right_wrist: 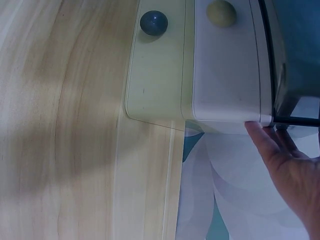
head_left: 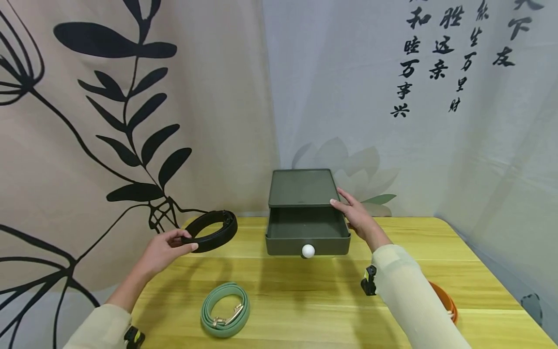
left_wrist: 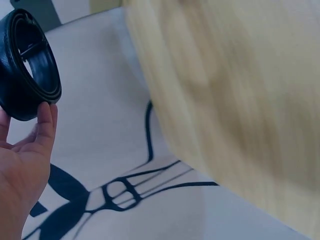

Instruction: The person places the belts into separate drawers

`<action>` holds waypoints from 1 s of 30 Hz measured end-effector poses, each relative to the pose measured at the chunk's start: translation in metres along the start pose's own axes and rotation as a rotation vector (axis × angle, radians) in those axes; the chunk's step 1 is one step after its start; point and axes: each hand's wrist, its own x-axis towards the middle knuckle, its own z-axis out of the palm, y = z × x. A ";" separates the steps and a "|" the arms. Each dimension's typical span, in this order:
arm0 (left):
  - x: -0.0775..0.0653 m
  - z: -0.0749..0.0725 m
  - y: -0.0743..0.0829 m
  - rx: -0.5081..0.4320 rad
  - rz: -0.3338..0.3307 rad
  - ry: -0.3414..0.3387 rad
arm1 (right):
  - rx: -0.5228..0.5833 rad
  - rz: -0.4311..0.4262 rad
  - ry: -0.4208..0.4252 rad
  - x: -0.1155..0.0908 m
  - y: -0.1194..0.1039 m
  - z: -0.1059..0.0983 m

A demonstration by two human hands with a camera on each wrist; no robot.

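My left hand (head_left: 167, 252) pinches a coiled black belt (head_left: 220, 239) at its near left edge, above the table. The left wrist view shows this belt (left_wrist: 20, 95) with my fingertips under its rim. My right hand (head_left: 359, 220) rests against the right side of a dark green drawer unit (head_left: 301, 188), thumb at the top's front corner, fingers extended along the side. Its top drawer (head_left: 283, 246), with a white knob (head_left: 308, 251), is pulled out and shows a bare inside. Below it, the right wrist view shows a pale lilac drawer (right_wrist: 225, 75) and a cream drawer (right_wrist: 155, 75).
A coiled green belt (head_left: 208, 310) with a gold buckle lies on the wooden table (head_left: 301, 310) at the front. At the right, an orange coiled thing (head_left: 445, 298) is partly hidden by my sleeve. A printed curtain (head_left: 226, 97) hangs behind the table.
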 end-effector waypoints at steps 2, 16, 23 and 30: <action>0.001 -0.002 0.008 -0.005 0.011 -0.001 | 0.002 0.003 -0.001 0.000 -0.001 0.000; 0.017 -0.006 0.065 -0.043 0.087 -0.050 | 0.025 0.015 -0.027 -0.019 -0.021 0.005; 0.027 0.003 0.097 -0.091 0.125 -0.111 | 0.008 0.005 -0.011 -0.003 -0.003 0.001; 0.037 0.023 0.122 -0.138 0.159 -0.174 | -0.008 -0.004 -0.002 0.000 0.001 0.000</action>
